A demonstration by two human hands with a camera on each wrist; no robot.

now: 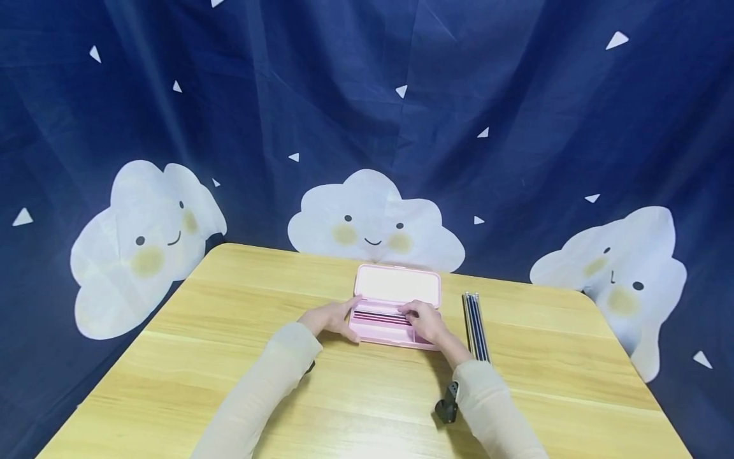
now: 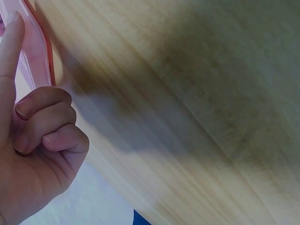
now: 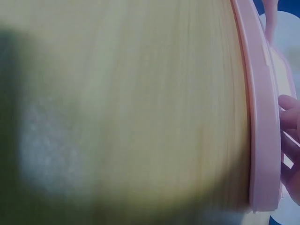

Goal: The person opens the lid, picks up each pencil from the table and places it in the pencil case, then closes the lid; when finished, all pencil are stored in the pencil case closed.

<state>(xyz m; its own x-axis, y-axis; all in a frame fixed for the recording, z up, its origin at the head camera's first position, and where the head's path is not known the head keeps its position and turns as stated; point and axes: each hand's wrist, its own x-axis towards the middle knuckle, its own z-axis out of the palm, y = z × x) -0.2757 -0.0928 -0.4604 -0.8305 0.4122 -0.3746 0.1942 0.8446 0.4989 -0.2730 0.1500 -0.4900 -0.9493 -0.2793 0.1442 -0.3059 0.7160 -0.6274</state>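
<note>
Pink plastic pencil case (image 1: 381, 335) lay open nr the table's far edge, lid (image 1: 397, 285) tipped back w/ its white inner panel showing. The person's L hand (image 1: 329, 317) held the case's L end, thumb & fingers spread across it; in the L wrist view one digit was straight against the pink wall, three others curled into the palm. R hand (image 1: 425, 320) reached over the R end, fingers bent down inside, slightly apart in the R wrist view; whether they pinched a pencil couldn't be told. A few thin dark & reddish pencils (image 1: 375, 313) lay lengthwise in the case, btwn the hands, behind a front compartment. More pencils (image 1: 475, 328), dark-striped, lay side by side on the wood-grain table (image 1: 172, 357), just R of the case, near ends by the R forearm. Black wrist device (image 1: 446, 405) showed under the R sleeve (image 1: 496, 408). Navy curtain (image 1: 459, 95) behind had smiling white clouds (image 1: 373, 207) & small white triangles.
</note>
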